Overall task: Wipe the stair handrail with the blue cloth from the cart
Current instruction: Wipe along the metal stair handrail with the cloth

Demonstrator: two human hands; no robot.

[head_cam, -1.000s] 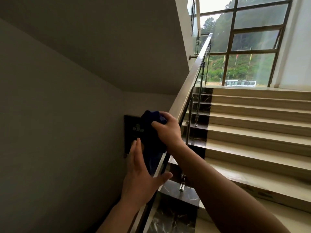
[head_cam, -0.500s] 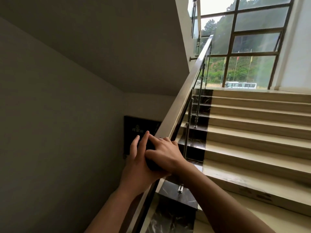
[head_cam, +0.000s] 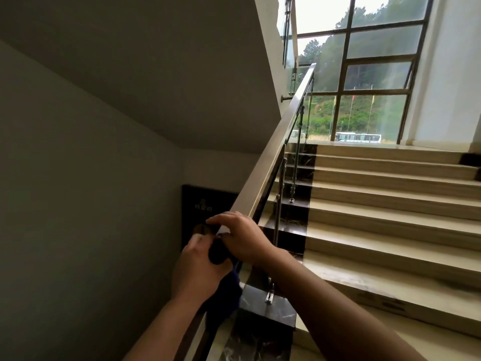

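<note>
The stair handrail (head_cam: 270, 157) is a flat metal bar that rises from the lower middle to the window at the upper right. My right hand (head_cam: 242, 238) lies over the rail low down, fingers curled on the dark blue cloth (head_cam: 225, 298). My left hand (head_cam: 197, 269) grips the same cloth from the wall side, just below and left of the right hand. Part of the cloth hangs down under both hands, beside the rail. A small pale tag shows at the right hand's fingers. The cart is not in view.
Beige steps (head_cam: 390, 225) climb to the right of the rail, with glass panels and metal posts (head_cam: 294, 175) under it. A grey wall (head_cam: 78, 204) closes in on the left, bearing a dark plaque (head_cam: 200, 204). A large window (head_cam: 364, 74) stands at the top landing.
My right hand has slid the cloth down the rail toward me. Both hands now hold the cloth low on the rail, and the view has tilted a little downward.
</note>
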